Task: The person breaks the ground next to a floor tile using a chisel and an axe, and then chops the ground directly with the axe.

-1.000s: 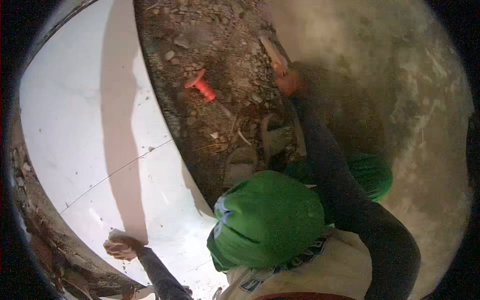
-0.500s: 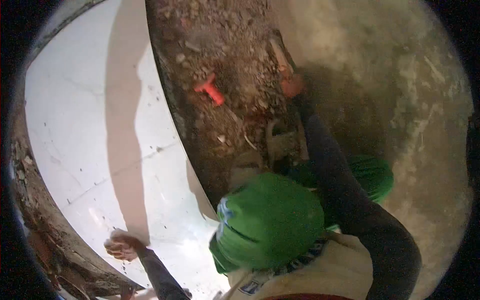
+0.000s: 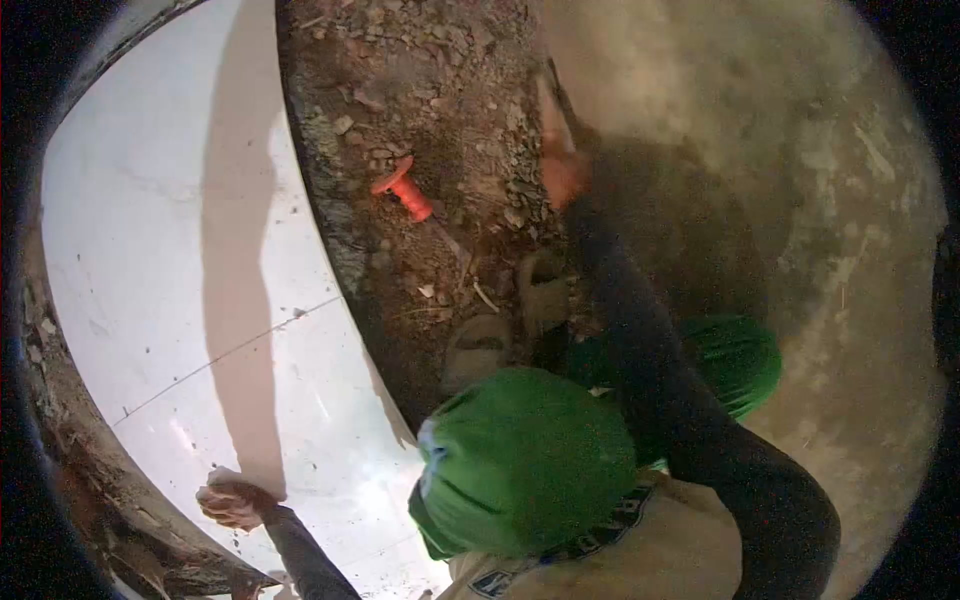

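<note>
My left hand (image 3: 236, 500) is closed in a fist against the white tiled slab (image 3: 120, 300) at the lower left. Something pale may be in its fingers, but I cannot make it out. At the top middle, my right hand (image 3: 566, 178) is blurred, its fingers wrapped round a long narrow tool (image 3: 556, 100). The tool is light on one side and dark along the other, too smeared to name. Between slab and right hand, a chisel with a red hand guard (image 3: 408, 197) lies on the rubble, its metal shaft pointing towards my feet.
Broken rubble and dirt (image 3: 450, 110) fill the strip beside the slab. My sandalled feet (image 3: 478, 345) stand on it, below my green-clad knees (image 3: 520, 460). A rough concrete surface (image 3: 800, 200) lies on the right. Debris (image 3: 60, 400) lines the slab's left edge.
The view has shifted slightly, so the slab and my left fist appear a little further left. My right hand has moved slightly left, still gripping the long tool. The red-guarded chisel lies where it was.
</note>
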`<move>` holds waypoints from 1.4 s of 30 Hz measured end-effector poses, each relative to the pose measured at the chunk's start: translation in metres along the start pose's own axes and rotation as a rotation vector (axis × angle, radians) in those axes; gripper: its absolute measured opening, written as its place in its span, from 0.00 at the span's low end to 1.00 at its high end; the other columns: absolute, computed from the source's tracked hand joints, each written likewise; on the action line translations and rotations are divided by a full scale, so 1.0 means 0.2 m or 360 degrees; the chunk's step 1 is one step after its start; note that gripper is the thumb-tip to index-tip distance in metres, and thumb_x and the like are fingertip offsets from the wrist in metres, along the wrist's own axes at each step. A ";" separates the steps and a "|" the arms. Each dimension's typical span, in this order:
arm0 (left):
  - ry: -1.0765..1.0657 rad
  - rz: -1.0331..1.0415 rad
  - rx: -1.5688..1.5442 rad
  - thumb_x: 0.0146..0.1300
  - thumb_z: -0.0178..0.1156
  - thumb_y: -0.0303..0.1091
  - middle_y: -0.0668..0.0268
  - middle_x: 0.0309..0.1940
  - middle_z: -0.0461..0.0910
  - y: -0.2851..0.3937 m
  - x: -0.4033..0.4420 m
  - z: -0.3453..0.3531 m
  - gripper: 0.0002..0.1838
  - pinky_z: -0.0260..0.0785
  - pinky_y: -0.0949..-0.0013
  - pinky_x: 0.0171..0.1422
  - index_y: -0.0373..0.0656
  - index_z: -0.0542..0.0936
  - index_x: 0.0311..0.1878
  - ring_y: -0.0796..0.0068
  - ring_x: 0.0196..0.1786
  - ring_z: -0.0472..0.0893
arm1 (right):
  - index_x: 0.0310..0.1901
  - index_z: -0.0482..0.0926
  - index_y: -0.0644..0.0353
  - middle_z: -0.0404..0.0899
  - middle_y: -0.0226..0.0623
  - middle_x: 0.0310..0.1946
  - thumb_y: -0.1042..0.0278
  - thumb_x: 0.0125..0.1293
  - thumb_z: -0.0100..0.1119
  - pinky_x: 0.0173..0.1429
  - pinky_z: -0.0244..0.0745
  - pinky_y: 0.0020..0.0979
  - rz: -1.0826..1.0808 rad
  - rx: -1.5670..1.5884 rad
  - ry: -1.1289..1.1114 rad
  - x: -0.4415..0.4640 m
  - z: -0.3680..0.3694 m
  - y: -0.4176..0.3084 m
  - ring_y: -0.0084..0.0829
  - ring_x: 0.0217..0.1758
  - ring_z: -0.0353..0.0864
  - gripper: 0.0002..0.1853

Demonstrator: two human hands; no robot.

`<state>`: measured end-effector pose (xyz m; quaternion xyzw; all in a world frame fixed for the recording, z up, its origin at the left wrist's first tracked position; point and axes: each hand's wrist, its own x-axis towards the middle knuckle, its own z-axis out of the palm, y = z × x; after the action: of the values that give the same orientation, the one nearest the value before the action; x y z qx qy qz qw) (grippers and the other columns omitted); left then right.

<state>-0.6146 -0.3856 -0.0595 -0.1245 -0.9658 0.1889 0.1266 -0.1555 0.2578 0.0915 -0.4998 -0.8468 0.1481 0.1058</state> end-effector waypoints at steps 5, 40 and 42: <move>-0.0302 -0.0254 -0.0165 0.78 0.37 0.66 0.57 0.72 0.70 0.23 0.03 -0.35 0.37 0.66 0.49 0.76 0.49 0.66 0.77 0.54 0.73 0.71 | 0.31 0.83 0.63 0.75 0.39 0.15 0.50 0.77 0.59 0.25 0.71 0.38 0.0082 0.0250 0.0030 0.07 -0.04 -0.51 0.31 0.19 0.74 0.23; 0.0042 -0.0146 -0.0005 0.79 0.41 0.64 0.55 0.71 0.72 -0.08 -0.03 0.30 0.36 0.70 0.46 0.73 0.46 0.68 0.75 0.52 0.70 0.75 | 0.38 0.81 0.59 0.75 0.38 0.18 0.38 0.73 0.60 0.22 0.68 0.40 0.0393 0.0013 -0.0014 -0.52 0.05 0.08 0.34 0.17 0.74 0.26; 0.0007 -0.0011 0.0180 0.78 0.43 0.65 0.54 0.70 0.73 -0.25 -0.04 0.43 0.37 0.73 0.46 0.71 0.45 0.69 0.74 0.51 0.68 0.77 | 0.36 0.80 0.59 0.72 0.39 0.15 0.36 0.73 0.59 0.21 0.67 0.41 0.0570 0.0023 0.0091 -0.52 0.16 -0.05 0.35 0.15 0.72 0.28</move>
<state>-0.6425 -0.4603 -0.1184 -0.1141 -0.9538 0.2424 0.1361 -0.1236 0.1569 0.0620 -0.6458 -0.7398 0.1564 0.1054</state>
